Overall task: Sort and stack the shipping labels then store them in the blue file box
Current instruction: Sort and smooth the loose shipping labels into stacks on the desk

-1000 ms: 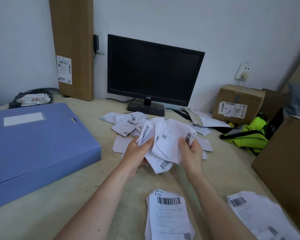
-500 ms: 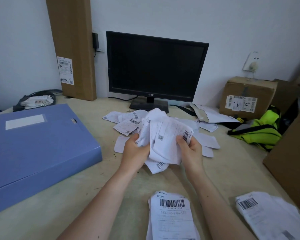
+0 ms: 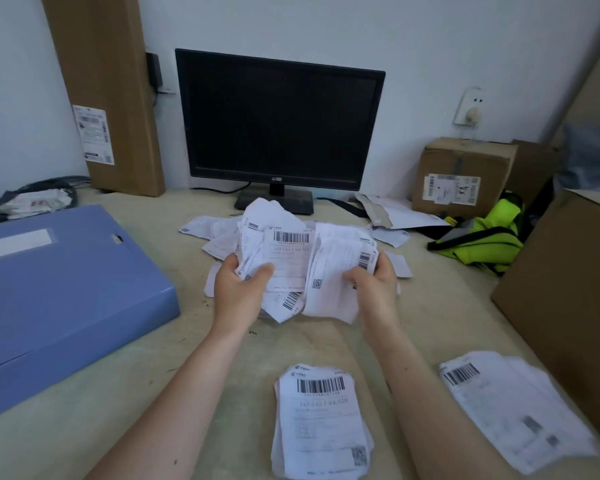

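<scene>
Grip: left hand (image 3: 238,292) and right hand (image 3: 378,289) both clutch one crumpled bundle of shipping labels (image 3: 291,258). Thumbs lie on the front sheets; the fingers are curled behind, hidden by paper. Sheet count not readable, small print blurred, barcodes clear. Sheets are white, creased and unevenly overlapped. The bundle is held above the table (image 3: 118,393), over loose labels (image 3: 208,233) before the monitor (image 3: 278,123). Near stack (image 3: 321,420) lies between the forearms; right stack (image 3: 513,410) blurred. Blue file box (image 3: 66,292) lies left, closed, cut off by the frame.
</scene>
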